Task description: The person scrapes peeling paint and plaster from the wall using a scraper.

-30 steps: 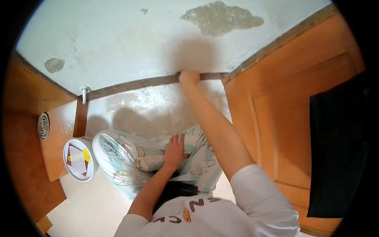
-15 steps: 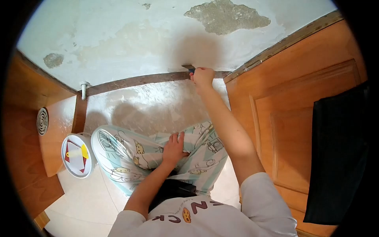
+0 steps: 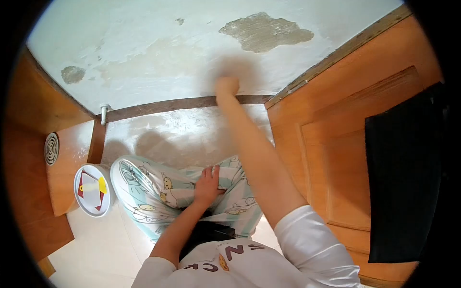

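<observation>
While L hand (image 3: 207,186) touches trousers (image 3: 149,201), wall (image 3: 144,43) ahead, nr R hand (image 3: 227,87)

The back of my right hand (image 3: 227,86) hides its fingertips, so I cannot tell what is inside. On my white T-shirt (image 3: 273,266), the smallest print is too tiny for reading. The black cloth (image 3: 403,182) loses its right border in darkness.

The curled right hand (image 3: 227,87) is at the patchy wall (image 3: 158,72), above a brown baseboard (image 3: 163,105) — the left hand (image 3: 207,186) rests on patterned trousers (image 3: 149,192).
</observation>
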The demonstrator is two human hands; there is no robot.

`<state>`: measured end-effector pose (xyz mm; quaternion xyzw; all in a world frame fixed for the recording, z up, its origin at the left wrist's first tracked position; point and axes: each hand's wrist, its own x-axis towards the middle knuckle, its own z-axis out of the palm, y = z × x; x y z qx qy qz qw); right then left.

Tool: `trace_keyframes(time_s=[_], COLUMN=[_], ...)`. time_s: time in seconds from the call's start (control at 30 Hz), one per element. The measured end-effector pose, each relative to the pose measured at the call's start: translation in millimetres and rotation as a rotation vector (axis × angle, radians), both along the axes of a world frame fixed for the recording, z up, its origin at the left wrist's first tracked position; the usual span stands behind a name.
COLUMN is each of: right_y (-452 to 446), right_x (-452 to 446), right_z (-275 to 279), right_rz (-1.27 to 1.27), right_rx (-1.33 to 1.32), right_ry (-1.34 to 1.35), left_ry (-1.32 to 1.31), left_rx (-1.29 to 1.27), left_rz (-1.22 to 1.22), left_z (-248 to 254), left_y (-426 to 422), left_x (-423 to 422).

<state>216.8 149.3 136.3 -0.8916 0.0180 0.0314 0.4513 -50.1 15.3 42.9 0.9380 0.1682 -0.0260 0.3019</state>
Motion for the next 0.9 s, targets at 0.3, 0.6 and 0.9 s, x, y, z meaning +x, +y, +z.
trace_keyframes(time_s=[0.3,0.6,0.9], right_y=[-53,-97,-89], right_x=[-18,-47,-63], right_z=[-51,146,160], right_rz=[0.144,0.344,0.528], right_rx=[0.071,0.646,0.834], right_ry=[0.179,0.276,0.388], left_ry=[0.035,-0.027,-0.062], left_rx=[0.038,-0.008,-0.048], left_rz=[-0.033,-0.036,0.004], left_z=[2,4,-2], left_y=[0,6,5], left_x=[-4,-1,-2])
